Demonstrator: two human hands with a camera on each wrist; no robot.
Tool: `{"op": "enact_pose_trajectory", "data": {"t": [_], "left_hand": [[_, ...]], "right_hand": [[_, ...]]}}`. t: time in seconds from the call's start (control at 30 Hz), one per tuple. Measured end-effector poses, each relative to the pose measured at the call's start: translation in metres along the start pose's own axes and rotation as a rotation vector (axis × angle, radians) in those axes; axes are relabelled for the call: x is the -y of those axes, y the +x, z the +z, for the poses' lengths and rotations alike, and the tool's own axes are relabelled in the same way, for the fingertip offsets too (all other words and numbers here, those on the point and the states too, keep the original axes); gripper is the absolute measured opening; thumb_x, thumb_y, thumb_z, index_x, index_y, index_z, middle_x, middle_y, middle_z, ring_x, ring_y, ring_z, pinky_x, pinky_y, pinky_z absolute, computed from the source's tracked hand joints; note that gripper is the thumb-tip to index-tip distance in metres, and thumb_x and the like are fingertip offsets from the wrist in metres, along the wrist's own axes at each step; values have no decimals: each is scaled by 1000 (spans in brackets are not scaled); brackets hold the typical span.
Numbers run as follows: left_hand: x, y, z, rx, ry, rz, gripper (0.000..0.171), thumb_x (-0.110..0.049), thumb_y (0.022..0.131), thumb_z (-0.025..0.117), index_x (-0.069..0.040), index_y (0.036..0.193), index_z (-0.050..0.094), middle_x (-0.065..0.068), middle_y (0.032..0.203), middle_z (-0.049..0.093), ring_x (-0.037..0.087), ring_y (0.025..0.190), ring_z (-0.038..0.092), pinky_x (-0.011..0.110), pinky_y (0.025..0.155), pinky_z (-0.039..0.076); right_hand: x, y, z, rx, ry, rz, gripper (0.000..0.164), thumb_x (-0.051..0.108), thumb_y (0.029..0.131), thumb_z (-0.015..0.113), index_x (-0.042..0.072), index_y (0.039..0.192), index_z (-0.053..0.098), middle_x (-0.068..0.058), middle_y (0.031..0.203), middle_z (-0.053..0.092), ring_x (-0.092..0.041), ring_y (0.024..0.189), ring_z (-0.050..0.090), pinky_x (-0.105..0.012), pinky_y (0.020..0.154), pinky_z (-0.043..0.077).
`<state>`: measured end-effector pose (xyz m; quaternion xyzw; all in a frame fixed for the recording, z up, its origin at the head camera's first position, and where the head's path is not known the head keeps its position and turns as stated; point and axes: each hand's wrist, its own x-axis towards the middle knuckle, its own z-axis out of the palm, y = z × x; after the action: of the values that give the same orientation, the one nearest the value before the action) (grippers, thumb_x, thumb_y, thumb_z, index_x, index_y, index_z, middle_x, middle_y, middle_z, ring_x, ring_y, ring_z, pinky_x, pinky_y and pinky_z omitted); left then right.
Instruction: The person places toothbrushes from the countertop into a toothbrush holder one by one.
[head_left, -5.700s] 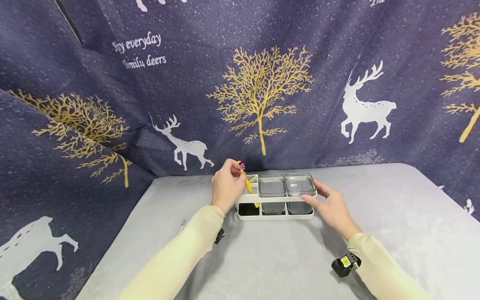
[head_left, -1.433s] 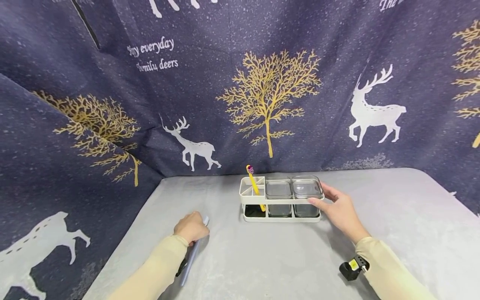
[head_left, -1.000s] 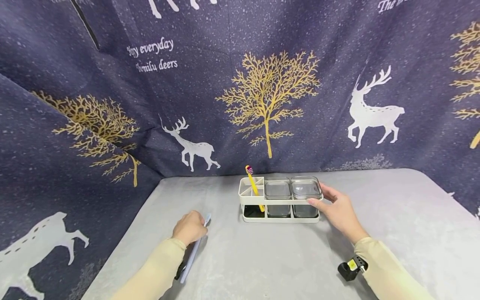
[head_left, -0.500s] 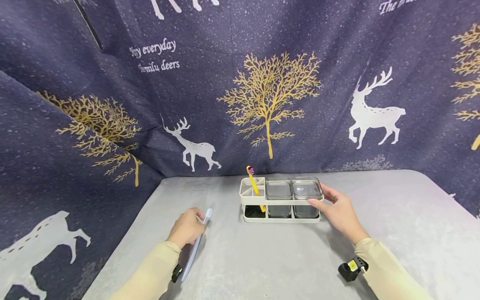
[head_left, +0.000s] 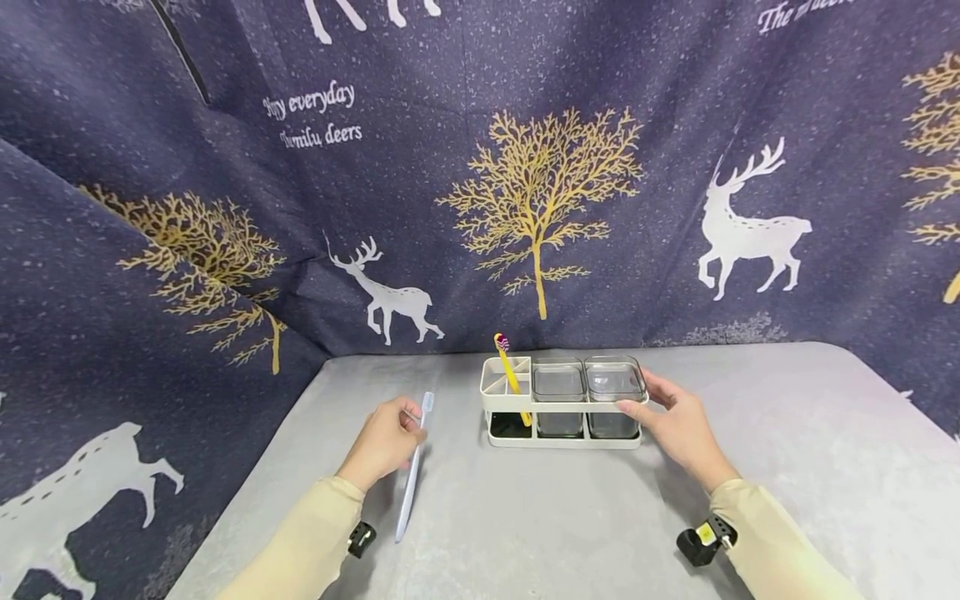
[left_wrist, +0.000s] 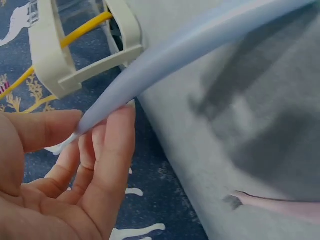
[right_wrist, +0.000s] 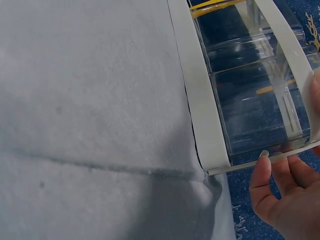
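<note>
A white holder rack point(head_left: 525, 407) stands at the back of the grey table point(head_left: 570, 533), with two clear cups point(head_left: 588, 383) and a yellow toothbrush point(head_left: 512, 377) leaning in its left compartment. My left hand point(head_left: 384, 442) pinches a pale blue toothbrush point(head_left: 414, 471) near its head, lifted off the table, bristles up, left of the rack. In the left wrist view the blue handle point(left_wrist: 190, 45) runs from my fingers point(left_wrist: 107, 150) past the rack's end point(left_wrist: 60, 60). My right hand point(head_left: 675, 425) holds the rack's right end; its fingers point(right_wrist: 280, 195) curl at the rack's corner point(right_wrist: 210, 145).
A dark blue cloth point(head_left: 525, 167) printed with gold trees and white deer hangs behind and along the left side of the table. A small black and yellow device point(head_left: 701, 537) is strapped at my right wrist.
My left hand let go of the yellow toothbrush in the rack, picked up the blue toothbrush from the table at the left and raised it towards the rack. The right hand stayed put.
</note>
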<state>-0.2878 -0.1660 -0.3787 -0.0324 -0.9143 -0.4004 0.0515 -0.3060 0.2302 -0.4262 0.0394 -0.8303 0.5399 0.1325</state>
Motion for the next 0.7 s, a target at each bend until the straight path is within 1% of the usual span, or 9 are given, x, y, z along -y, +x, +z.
{"op": "enact_pose_trajectory", "data": {"t": [0.13,0.37,0.47,0.6,0.7], "left_hand": [[-7,3,1,-26,-84,6,19,4,82,67,0,98,59,7,80,58,20,49,60,38,47,55],[-21,7,0,-61,-267,13,18,6,85,64,2,101,57,11,85,56,22,64,61,40,53,58],[-27,8,-3,-86,-322,17,16,6,86,63,1,99,57,12,85,56,22,66,60,40,54,59],[-35,12,-6,-121,-380,24,13,4,86,64,0,96,57,11,84,57,19,66,60,40,54,59],[-41,14,-7,-130,-428,37,13,4,85,64,1,96,57,11,83,58,20,68,61,41,54,59]], "right_hand": [[2,1,0,8,-1,-6,76,32,87,77,-3,146,43,-30,138,50,-46,129,46,-59,107,33],[3,-1,0,15,1,-4,76,31,88,77,-2,146,42,-29,138,50,-47,129,45,-60,107,33],[3,-2,1,20,-6,-11,77,33,88,77,-3,147,41,-29,137,51,-47,128,45,-60,107,32],[1,-2,2,18,2,-16,76,30,88,77,-3,146,41,-29,137,51,-47,129,45,-60,107,31],[1,-3,1,11,3,-14,76,29,88,77,-4,146,41,-30,137,51,-47,129,45,-61,107,31]]}}
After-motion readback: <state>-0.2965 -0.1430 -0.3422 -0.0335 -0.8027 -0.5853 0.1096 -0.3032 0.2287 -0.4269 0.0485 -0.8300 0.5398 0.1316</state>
